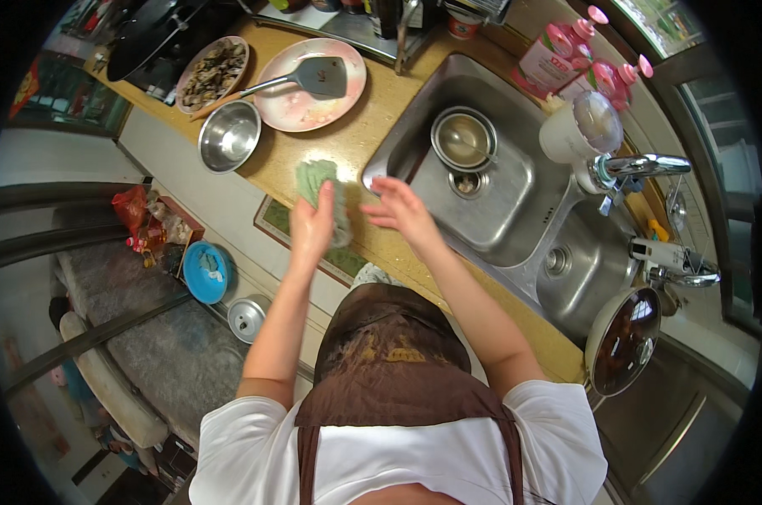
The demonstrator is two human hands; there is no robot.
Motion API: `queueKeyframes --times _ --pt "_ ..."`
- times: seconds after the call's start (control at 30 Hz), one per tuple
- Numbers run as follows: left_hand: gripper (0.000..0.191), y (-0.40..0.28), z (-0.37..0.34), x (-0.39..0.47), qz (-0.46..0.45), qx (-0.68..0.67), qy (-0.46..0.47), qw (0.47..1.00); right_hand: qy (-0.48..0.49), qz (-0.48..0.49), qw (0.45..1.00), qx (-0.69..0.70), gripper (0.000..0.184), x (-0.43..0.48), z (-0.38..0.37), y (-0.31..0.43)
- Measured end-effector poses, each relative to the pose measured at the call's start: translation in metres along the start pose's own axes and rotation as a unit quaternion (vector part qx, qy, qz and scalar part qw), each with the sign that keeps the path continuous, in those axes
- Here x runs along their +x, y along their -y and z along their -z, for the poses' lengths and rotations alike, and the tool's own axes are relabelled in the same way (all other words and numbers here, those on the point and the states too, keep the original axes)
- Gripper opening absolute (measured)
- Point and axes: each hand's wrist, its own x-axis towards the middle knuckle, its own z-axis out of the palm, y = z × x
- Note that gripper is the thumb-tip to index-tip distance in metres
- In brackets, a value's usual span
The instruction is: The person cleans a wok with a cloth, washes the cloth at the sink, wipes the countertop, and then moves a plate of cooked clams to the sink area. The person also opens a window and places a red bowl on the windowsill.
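A light green cloth point(317, 177) is gripped in my left hand point(312, 224), its lower end hanging down past the fingers over the counter's front edge. My right hand point(403, 211) holds nothing; its fingers are spread beside the sink's near left corner. Between the hands runs the yellow-brown countertop point(387, 126), wet with drops. A double stainless steel sink point(507, 208) lies to the right. In its larger basin stands a metal bowl point(463, 139) of cloudy liquid with a spoon in it, close to the drain point(467, 184).
Back left, a spatula point(321, 77) rests across a stained plate point(311, 113), beside a steel bowl point(229, 137) and a dish of food point(213, 76). Pink pump bottles point(554, 53), a white tub point(576, 129) and a faucet point(646, 165) line the sink's far side. A blue basin point(207, 271) sits low left.
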Motion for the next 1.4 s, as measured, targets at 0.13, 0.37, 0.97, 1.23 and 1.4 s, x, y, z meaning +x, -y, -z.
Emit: queueKeyframes --times 0.13,0.37,0.97,1.23,1.4 --pt "0.051 0.024 -0.009 0.007 -0.078 0.340 -0.015 0.937 -0.065 -0.092 0.983 -0.148 0.026 -0.004 0.045 -0.020" --pt "0.058 -0.023 -0.067 0.007 -0.380 0.288 -0.013 0.879 -0.101 -0.117 0.712 -0.685 0.031 0.049 0.209 -0.068" --pt "0.036 0.021 -0.168 0.068 -0.278 0.304 0.259 0.874 -0.066 0.114 0.558 -0.819 0.007 0.040 0.246 -0.064" --pt "0.089 0.002 -0.194 0.069 -0.346 0.141 0.362 0.854 -0.180 0.236 0.604 -0.739 0.010 -0.052 0.158 0.023" --pt "0.084 -0.032 -0.189 0.045 -0.392 0.068 0.389 0.830 -0.311 0.260 0.648 -0.645 0.034 -0.097 0.129 0.046"
